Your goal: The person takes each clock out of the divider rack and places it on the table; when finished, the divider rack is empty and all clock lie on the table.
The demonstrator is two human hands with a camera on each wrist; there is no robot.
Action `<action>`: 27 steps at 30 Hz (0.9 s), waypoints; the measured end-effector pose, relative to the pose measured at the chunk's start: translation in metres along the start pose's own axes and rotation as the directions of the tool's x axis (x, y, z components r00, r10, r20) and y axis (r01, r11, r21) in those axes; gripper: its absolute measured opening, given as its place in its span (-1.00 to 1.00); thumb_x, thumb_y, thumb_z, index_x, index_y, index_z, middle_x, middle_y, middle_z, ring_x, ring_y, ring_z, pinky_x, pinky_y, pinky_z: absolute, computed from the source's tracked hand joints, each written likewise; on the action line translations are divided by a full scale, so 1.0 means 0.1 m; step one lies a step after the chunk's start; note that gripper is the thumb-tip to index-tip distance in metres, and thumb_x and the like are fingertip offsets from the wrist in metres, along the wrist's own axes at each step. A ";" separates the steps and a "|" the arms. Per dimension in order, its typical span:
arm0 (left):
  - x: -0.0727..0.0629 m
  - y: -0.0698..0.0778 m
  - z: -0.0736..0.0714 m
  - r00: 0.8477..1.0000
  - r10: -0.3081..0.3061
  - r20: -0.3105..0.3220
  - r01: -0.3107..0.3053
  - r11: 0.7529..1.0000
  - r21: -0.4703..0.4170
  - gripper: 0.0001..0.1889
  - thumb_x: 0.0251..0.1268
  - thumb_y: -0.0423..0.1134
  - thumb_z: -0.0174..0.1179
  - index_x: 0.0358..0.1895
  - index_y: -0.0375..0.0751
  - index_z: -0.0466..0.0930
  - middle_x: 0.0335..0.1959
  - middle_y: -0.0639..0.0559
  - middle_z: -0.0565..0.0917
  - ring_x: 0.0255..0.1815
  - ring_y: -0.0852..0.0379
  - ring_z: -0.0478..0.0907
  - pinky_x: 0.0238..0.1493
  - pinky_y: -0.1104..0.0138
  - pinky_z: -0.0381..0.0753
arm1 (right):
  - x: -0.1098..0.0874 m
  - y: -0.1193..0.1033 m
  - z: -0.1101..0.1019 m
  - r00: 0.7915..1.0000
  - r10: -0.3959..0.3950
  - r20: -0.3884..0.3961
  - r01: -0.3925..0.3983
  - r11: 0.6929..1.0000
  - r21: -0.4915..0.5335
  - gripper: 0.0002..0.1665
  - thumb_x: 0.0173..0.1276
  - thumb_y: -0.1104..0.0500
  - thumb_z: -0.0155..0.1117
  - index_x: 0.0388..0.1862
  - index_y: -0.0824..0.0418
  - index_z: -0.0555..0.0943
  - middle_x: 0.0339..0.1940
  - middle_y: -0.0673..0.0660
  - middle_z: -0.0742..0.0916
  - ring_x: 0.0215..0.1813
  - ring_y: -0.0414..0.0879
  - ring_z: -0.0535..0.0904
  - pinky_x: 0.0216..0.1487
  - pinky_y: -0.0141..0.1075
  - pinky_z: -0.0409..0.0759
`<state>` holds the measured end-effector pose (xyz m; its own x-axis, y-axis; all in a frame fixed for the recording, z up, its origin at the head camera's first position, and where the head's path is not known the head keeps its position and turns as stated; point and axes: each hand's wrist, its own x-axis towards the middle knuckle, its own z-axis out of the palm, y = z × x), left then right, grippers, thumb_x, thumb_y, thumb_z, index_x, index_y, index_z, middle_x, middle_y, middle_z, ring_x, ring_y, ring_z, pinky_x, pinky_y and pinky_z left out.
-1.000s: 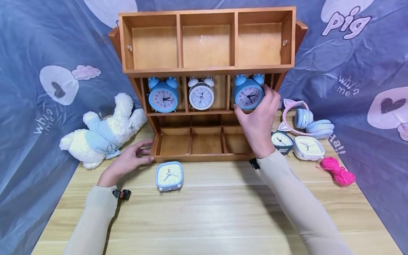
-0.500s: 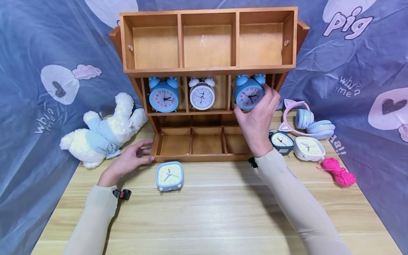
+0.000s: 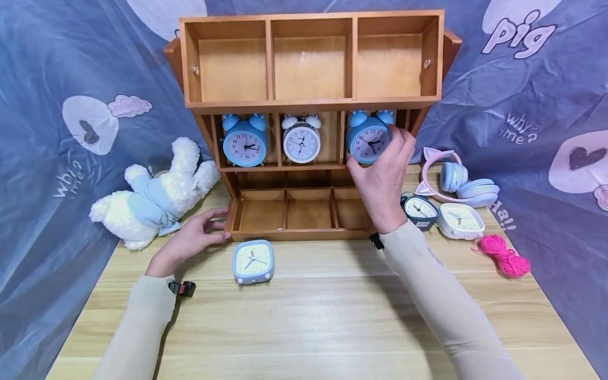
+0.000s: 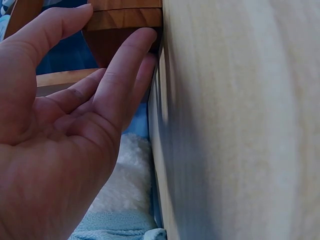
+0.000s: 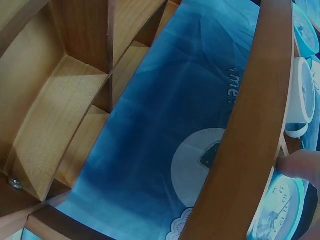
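Observation:
In the head view, my right hand [image 3: 383, 177] grips a blue twin-bell alarm clock [image 3: 368, 142] in the right compartment of the shelf's middle row. The thumb is at its lower left and the fingers lie along its right side. A matching blue alarm clock [image 3: 245, 143] stands in the left compartment, and a white twin-bell alarm clock [image 3: 301, 142] in the middle one. My left hand [image 3: 192, 238] touches the lower left end of the wooden shelf [image 3: 304, 236] with extended fingers. In the left wrist view, the thumb and index fingertip meet that wooden corner [image 4: 125, 19].
A light-blue square clock [image 3: 253, 262] lies before the shelf. To the right are a dark green clock [image 3: 420, 212], a white clock [image 3: 461, 220], cat-ear headphones [image 3: 463, 184] and pink yarn [image 3: 503, 256]. A white plush toy [image 3: 152, 198] lies on the left.
My right hand and the blue alarm clock have shifted slightly left within the right compartment. The left hand stays at the shelf's end.

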<state>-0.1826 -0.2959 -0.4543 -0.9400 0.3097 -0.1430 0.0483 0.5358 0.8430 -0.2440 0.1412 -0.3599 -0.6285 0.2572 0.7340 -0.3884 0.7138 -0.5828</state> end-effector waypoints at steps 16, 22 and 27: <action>0.01 -0.01 0.01 1.000 0.004 0.005 -0.004 1.000 -0.011 -0.18 0.59 -0.25 0.40 0.75 -0.35 0.22 0.42 -0.47 0.68 0.46 -0.37 0.65 0.14 0.54 0.67 | 0.03 -0.10 -0.13 0.998 -0.034 0.047 0.035 0.999 -0.021 0.07 0.22 0.02 0.74 0.56 0.42 0.41 0.41 0.48 0.46 0.50 0.34 0.37 0.70 0.04 0.37; 0.01 -0.02 0.01 1.000 0.009 0.008 -0.009 1.000 -0.015 -0.18 0.59 -0.25 0.39 0.76 -0.37 0.21 0.42 -0.49 0.68 0.45 -0.37 0.66 0.13 0.53 0.69 | 0.05 -0.11 -0.19 0.998 -0.020 0.053 0.021 0.999 -0.027 0.04 0.25 0.03 0.70 0.57 0.41 0.43 0.41 0.47 0.46 0.53 0.34 0.35 0.66 0.07 0.39; 0.01 -0.02 0.01 1.000 0.004 -0.001 -0.004 1.000 -0.004 -0.18 0.60 -0.24 0.39 0.76 -0.36 0.22 0.42 -0.47 0.68 0.44 -0.35 0.66 0.12 0.52 0.70 | 0.06 -0.12 -0.25 0.998 -0.001 0.065 0.003 1.000 -0.023 0.06 0.24 0.03 0.71 0.59 0.40 0.43 0.42 0.47 0.46 0.54 0.31 0.35 0.63 0.06 0.44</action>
<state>-0.1836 -0.2960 -0.4566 -0.9401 0.3113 -0.1390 0.0510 0.5314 0.8456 -0.2259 0.1505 -0.3395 -0.6704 0.2135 0.7106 -0.3744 0.7295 -0.5724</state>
